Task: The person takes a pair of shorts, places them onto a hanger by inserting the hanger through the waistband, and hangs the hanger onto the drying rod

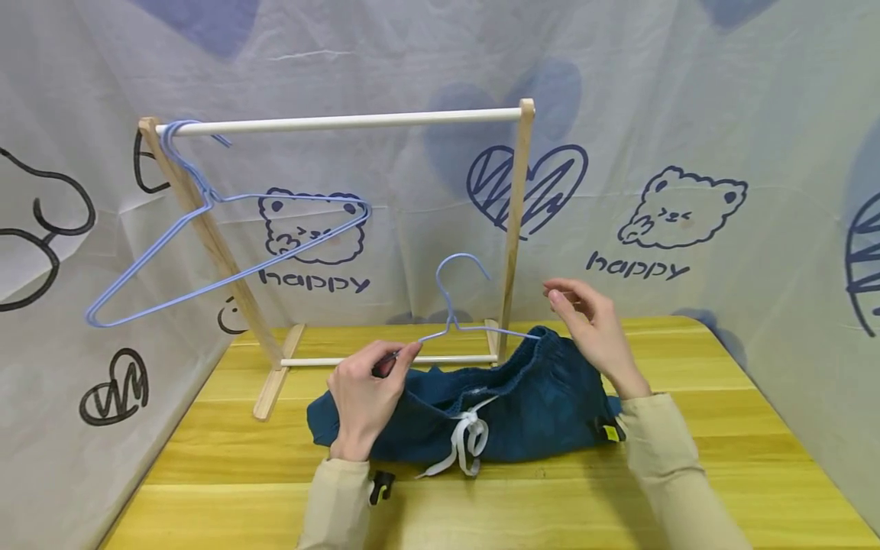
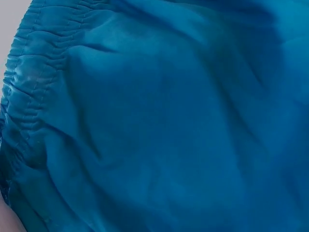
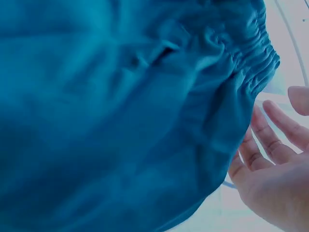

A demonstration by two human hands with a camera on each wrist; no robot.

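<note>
Dark teal pants (image 1: pixel 550 405) with a gathered elastic waist and a white drawstring (image 1: pixel 470 431) tied in a bow lie bunched on the table. A light blue wire hanger (image 1: pixel 450 309) stands hook up at the waist opening, its right end inside the waistband. My left hand (image 1: pixel 367 393) pinches the hanger's left end between thumb and fingers; a small dark and pinkish bit shows in that grip. My right hand (image 1: pixel 591 325) is beside the waistband's right side, fingers loosely bent and holding nothing. Pants fabric (image 2: pixel 159 121) fills most of the left wrist view.
Behind the pants stands a wooden rack with a white top rail (image 1: pixel 344 121). Blue hangers (image 1: pixel 209 198) hang at its left end. A black buckle (image 1: pixel 381 486) shows by the left sleeve. A printed cloth (image 1: pixel 412 191) encloses the wooden table (image 1: pixel 227 458).
</note>
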